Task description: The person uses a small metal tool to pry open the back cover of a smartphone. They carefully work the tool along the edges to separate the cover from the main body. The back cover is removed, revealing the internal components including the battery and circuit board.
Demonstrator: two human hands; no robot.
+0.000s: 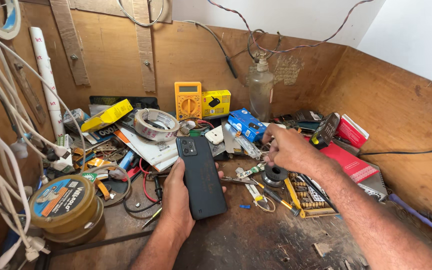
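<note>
Phone (202,176), dark slab held back-up over the worktop (256,240) in left hand (178,192), grip wrapped round its long edges, likely light, stiff, slick, fragile glass underneath, best held by edges; right hand (288,150) pinches something small, unclear what.

A scarred wooden desk (256,245) sits boxed in by plywood panels (196,55); above the panels, a white wall (286,15) in daylight.
</note>
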